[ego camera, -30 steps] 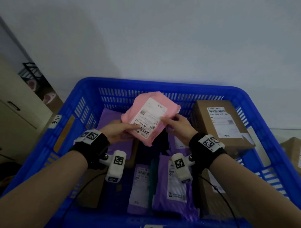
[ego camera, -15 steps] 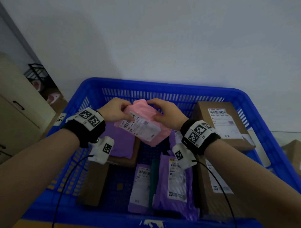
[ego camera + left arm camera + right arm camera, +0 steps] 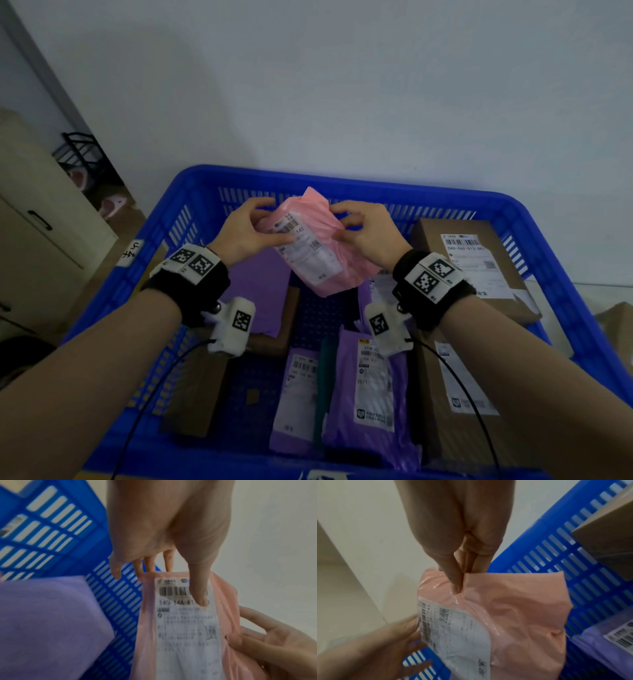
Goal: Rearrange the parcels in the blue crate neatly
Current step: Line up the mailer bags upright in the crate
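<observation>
Since the earlier frame, the pink parcel (image 3: pixel 313 248) had been tipped upright at upper centre, above the blue crate (image 3: pixel 534 219), pinched by left hand (image 3: pixel 245 236) and right hand (image 3: pixel 368 236). Standing it among the purple parcels (image 3: pixel 371 387) was judged next.

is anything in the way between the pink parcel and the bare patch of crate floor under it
Nothing visible. The soft pink plastic mailer, pinched by the left hand and right hand, hangs over a bare strip of the blue slatted plastic crate floor between the flat purple mailer and other parcels.
</observation>
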`<action>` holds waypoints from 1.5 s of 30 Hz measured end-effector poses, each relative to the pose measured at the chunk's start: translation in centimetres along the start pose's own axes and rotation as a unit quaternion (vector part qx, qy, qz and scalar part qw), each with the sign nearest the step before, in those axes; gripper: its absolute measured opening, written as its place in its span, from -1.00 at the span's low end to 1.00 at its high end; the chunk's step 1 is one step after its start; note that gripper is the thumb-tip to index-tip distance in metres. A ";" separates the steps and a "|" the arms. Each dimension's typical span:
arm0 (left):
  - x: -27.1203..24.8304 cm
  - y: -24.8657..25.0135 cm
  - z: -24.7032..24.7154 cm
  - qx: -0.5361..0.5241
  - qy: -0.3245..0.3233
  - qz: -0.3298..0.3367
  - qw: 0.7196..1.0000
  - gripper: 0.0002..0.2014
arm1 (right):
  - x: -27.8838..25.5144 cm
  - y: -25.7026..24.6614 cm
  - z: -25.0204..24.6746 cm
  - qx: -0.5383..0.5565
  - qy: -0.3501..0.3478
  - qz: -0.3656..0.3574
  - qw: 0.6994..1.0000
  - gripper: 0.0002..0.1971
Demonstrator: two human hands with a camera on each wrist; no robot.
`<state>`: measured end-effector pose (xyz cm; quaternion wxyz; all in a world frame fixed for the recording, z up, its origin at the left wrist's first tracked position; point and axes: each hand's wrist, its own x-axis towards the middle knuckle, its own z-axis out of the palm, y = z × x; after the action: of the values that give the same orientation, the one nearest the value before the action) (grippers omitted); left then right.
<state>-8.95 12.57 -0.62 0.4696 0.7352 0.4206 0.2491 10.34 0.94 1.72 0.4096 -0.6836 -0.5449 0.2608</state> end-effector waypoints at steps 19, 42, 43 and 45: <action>-2.5 -4.4 7.3 -0.252 -0.214 -0.348 0.877 -0.47 | -1.4 6.6 1.6 0.375 0.042 0.260 0.889 -0.46; 1.5 -6.7 10.9 0.057 -0.028 -0.270 0.961 -0.54 | -2.2 14.4 5.1 -0.200 -0.124 0.269 0.934 -0.59; 1.6 -6.6 10.9 0.077 -0.031 -0.273 0.958 -0.54 | -2.3 14.6 5.0 -0.220 -0.151 0.272 0.925 -0.54; 1.7 -6.5 10.9 0.096 -0.038 -0.278 0.955 -0.53 | -2.5 14.6 4.8 -0.259 -0.194 0.271 0.906 -0.42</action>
<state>-2.24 10.13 -11.27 0.4630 0.6396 0.6124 0.0394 13.59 -1.19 -13.37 0.0176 -0.8226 -0.4561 0.3390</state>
